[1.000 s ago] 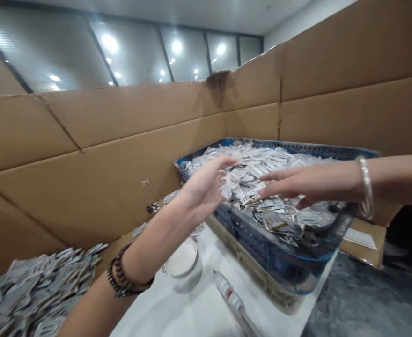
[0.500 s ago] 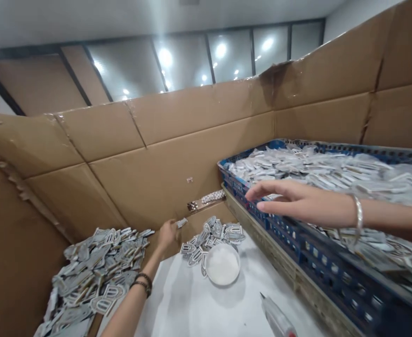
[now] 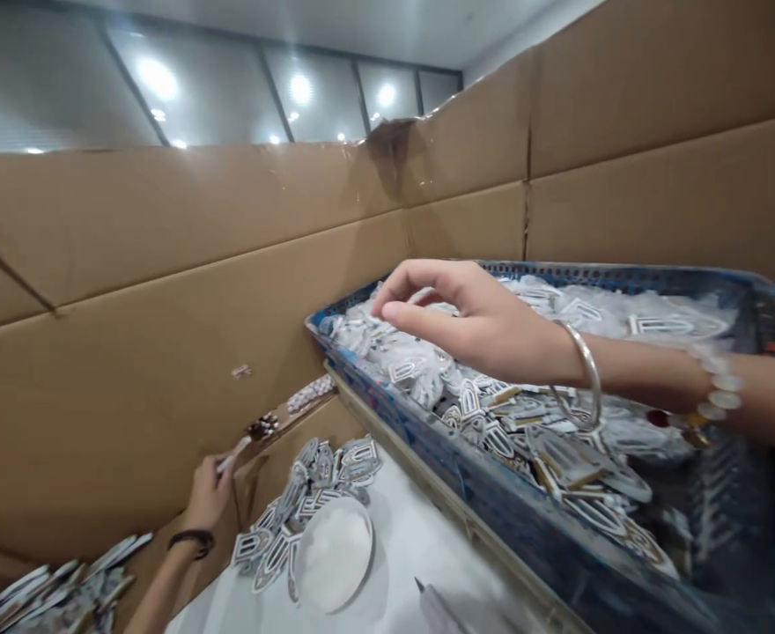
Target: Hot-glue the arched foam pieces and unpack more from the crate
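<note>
My right hand (image 3: 467, 321) hangs with curved fingers just above a heap of white and dark arch-shaped badges (image 3: 486, 423) in a blue plastic crate (image 3: 420, 423). Nothing shows between its fingers. A silver bangle and a pale bead bracelet circle that wrist. Low on the left, my left hand (image 3: 208, 495) grips a small pale strip (image 3: 232, 458) beside a cardboard ledge. A dark band sits on that wrist. A loose pile of the same badges (image 3: 301, 511) lies on the white table (image 3: 420, 555) between my left hand and a round white dish (image 3: 331, 555).
Corrugated cardboard walls (image 3: 163, 264) rise behind and to the right of the crate. Another heap of badges (image 3: 50, 590) sits at the lower left. A small row of pieces (image 3: 288, 412) lies on the ledge. A pen tip (image 3: 431, 612) pokes in at the bottom.
My left hand has moved from over the crate to the cardboard ledge at the lower left, holding the pale strip. My right hand has shifted deeper over the crate, and the view has swung.
</note>
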The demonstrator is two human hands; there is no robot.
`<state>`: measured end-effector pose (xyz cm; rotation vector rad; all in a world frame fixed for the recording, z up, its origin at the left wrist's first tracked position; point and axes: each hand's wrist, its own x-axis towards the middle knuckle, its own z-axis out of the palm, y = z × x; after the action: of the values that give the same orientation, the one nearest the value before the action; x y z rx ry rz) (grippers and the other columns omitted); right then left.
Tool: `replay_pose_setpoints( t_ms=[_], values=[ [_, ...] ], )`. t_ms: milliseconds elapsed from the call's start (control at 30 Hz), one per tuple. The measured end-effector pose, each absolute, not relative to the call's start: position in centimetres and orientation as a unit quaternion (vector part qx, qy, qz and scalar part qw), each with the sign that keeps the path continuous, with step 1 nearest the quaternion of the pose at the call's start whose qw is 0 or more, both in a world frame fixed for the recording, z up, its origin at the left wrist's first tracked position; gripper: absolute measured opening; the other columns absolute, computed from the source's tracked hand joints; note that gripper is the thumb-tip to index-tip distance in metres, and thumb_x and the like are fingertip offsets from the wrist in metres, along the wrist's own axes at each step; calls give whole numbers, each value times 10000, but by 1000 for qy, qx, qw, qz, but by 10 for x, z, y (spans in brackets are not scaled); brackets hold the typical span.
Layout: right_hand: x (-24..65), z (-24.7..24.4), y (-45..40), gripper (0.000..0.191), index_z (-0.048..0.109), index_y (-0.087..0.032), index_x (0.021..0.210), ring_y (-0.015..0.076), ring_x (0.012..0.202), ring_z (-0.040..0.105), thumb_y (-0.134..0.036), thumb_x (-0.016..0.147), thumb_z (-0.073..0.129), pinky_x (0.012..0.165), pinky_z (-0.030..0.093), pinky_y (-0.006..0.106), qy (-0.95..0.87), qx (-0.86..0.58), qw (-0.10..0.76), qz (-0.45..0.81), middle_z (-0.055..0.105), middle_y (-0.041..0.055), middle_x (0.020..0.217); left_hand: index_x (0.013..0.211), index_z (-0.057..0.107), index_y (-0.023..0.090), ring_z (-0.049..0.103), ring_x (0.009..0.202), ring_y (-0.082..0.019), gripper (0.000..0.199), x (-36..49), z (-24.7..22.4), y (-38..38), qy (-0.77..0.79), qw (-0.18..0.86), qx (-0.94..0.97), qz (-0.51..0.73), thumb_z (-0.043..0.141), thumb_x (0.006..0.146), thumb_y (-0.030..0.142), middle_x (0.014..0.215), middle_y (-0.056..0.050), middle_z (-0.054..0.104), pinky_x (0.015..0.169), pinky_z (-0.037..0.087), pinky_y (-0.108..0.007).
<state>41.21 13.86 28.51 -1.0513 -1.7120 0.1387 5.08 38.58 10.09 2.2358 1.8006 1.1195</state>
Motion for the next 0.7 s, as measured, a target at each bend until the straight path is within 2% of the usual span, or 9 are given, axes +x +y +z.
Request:
replay_pose_setpoints(
  t_ms=[133,233,333,400,467,533,600,667,700],
  values=[
    [408,283,138,95,653,-123,827,123,833,613,-159,858,571,786,458,260,-727,-433,530,55,699,19,855,1000,463,210,540,1039,-250,484,118,161,358,450,1,750,484,320,858,651,1064,-81,544,939,446,-429],
    [409,282,137,107,637,-137,803,120,794,607,-166,870,560,763,458,263,-703,-419,574,31,682,12,810,1105,496,198,518,1096,-215,414,197,210,303,271,16,818,507,400,909,549,1152,-87,531,991,414,-382],
    [415,285,136,113,607,-174,778,127,779,592,-189,876,554,745,453,275,-652,-391,649,-16,647,-1,786,1124,511,217,542,1086,-208,258,261,244,239,91,109,912,384,421,959,393,1126,-76,573,974,436,-389],
    [418,288,135,105,592,-190,782,133,796,581,-198,877,548,753,446,284,-626,-378,681,-31,625,-2,793,1165,518,224,529,1152,-220,289,274,254,211,46,156,950,268,467,948,408,1185,-80,580,1012,421,-394],
    [419,288,134,106,591,-194,781,133,804,575,-203,872,539,758,435,291,-613,-383,690,-30,620,1,799,1181,533,237,500,1210,-224,318,260,251,206,71,177,950,248,496,934,436,1245,-75,563,1055,388,-395],
    [418,286,132,106,607,-194,772,127,790,571,-223,854,546,749,421,298,-614,-408,675,-29,632,0,794,1151,567,247,487,1227,-227,306,221,236,222,154,189,921,304,509,923,441,1261,-66,560,1072,368,-400],
    [415,281,129,120,633,-205,774,126,765,564,-270,837,554,721,404,311,-628,-442,640,-29,644,-4,789,1087,612,235,521,1180,-232,276,164,210,246,291,209,852,381,550,892,420,1198,-62,599,1048,393,-396],
    [413,274,126,159,654,-233,787,134,732,556,-349,828,553,680,386,330,-644,-477,597,-18,652,-4,788,918,655,203,590,1056,-230,212,99,180,265,482,238,694,478,659,811,386,1025,-49,660,996,437,-377],
    [411,270,126,187,662,-253,793,141,713,557,-396,825,546,658,380,340,-649,-496,577,-11,659,-2,790,891,645,182,600,1012,-241,230,67,166,270,539,213,635,512,650,819,399,963,-60,660,968,453,-402]
  ],
)
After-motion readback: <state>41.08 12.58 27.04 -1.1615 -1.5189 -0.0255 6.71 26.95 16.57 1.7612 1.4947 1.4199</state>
